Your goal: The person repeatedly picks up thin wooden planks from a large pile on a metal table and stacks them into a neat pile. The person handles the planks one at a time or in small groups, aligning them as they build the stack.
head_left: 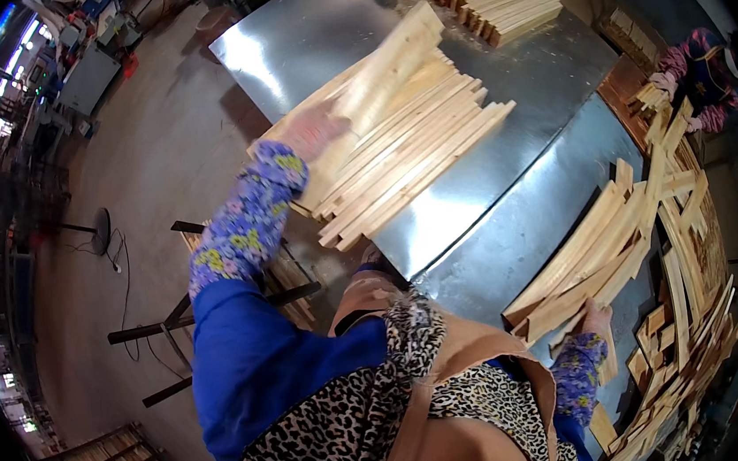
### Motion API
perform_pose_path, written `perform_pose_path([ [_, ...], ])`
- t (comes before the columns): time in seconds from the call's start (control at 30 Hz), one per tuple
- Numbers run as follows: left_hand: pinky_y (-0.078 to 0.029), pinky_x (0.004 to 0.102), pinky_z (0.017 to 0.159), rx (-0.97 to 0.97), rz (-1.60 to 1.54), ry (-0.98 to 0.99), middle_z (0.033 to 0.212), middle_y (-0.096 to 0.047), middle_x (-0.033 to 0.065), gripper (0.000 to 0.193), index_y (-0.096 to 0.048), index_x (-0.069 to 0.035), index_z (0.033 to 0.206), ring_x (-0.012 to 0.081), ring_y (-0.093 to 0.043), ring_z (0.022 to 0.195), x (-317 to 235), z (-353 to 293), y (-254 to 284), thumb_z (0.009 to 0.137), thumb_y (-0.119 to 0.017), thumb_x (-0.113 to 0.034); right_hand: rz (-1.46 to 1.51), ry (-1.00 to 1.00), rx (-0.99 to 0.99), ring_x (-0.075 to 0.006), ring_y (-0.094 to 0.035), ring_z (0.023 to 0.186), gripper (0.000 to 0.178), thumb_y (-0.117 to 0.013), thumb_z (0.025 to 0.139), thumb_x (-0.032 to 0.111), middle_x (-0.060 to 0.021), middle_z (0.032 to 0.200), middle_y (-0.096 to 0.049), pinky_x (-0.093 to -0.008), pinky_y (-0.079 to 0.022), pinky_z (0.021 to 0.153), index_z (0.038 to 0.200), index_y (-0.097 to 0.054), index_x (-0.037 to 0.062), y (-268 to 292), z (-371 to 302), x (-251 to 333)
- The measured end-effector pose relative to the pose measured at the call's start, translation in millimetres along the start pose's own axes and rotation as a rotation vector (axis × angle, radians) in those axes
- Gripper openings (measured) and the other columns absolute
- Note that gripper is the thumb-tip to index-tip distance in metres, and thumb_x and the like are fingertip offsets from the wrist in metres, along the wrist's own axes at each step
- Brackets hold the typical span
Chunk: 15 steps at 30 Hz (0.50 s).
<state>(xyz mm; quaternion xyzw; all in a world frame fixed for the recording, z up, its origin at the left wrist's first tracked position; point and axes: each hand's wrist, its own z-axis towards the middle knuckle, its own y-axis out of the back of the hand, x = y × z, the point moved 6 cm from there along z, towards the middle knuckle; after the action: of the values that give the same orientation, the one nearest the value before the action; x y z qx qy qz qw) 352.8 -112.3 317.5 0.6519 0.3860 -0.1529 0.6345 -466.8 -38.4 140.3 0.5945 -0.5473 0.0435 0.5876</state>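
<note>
My left hand, smeared by motion, grips the edge of a wide pale wooden board. That board is tilted across a row of narrow wooden strips laid side by side on the metal table. Over on the right, my right hand is closed at the near end of a wooden strip in a loose bundle. Its fingers are partly hidden by the wood. Flowered sleeve covers reach down to both wrists.
Stacked strips stand at the table's far side. A large jumbled heap of wood pieces lies at right. Beyond it, another person handles strips. A dark metal frame stands left of me, and a pedestal fan farther left.
</note>
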Motion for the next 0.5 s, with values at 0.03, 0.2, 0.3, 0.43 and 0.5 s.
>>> perform_pose_path([
  [0.03,-0.046,0.0411,0.119,0.044,0.004,0.012,0.142,-0.069,0.0229,0.071,-0.054,0.003,0.156,0.0328,-0.066,0.129,21,15,27,0.099,-0.070,-0.038,0.080,-0.027,0.030,-0.0381,-0.065,0.130,0.093,-0.078,0.095,0.041,-0.0260,0.149,-0.062,-0.0455,-0.054,0.107,0.163,-0.036,-0.0079,4,1,1],
  [0.2,-0.047,0.0374,0.115,0.145,-0.108,0.003,0.137,-0.073,0.0173,0.054,-0.064,0.004,0.146,0.0259,-0.067,0.127,113,118,109,0.100,-0.066,-0.025,0.400,0.123,0.010,-0.0288,-0.071,0.115,0.070,-0.067,0.104,0.028,-0.0211,0.140,-0.065,-0.0385,-0.061,0.093,0.162,-0.041,-0.0028,-35,-23,43],
  [0.3,-0.046,0.0402,0.115,0.250,0.032,0.040,0.137,-0.074,0.0190,0.062,-0.063,0.004,0.148,0.0291,-0.066,0.128,183,177,94,0.099,-0.063,-0.035,0.042,0.357,0.061,-0.0284,-0.070,0.111,0.042,-0.062,0.104,0.025,-0.0181,0.127,-0.071,-0.0384,-0.058,0.094,0.140,-0.064,0.0025,-134,-82,104],
  [0.43,-0.050,0.0431,0.110,0.333,0.028,-0.012,0.132,-0.075,0.0230,0.062,-0.066,-0.002,0.145,0.0336,-0.071,0.122,270,224,19,0.101,-0.055,-0.043,-0.683,0.360,0.421,-0.0335,-0.066,0.124,0.048,-0.058,0.105,0.033,-0.0216,0.131,-0.070,-0.0386,-0.053,0.107,0.139,-0.065,-0.0003,-328,-200,185],
  [0.5,-0.048,0.0411,0.110,0.326,-0.170,0.167,0.135,-0.074,0.0225,0.060,-0.066,0.001,0.144,0.0315,-0.068,0.127,304,238,-14,0.103,-0.051,-0.039,-0.285,0.187,0.479,-0.0397,-0.060,0.136,0.070,-0.060,0.104,0.046,-0.0272,0.144,-0.064,-0.0413,-0.047,0.117,0.150,-0.055,-0.0062,-386,-256,214],
])
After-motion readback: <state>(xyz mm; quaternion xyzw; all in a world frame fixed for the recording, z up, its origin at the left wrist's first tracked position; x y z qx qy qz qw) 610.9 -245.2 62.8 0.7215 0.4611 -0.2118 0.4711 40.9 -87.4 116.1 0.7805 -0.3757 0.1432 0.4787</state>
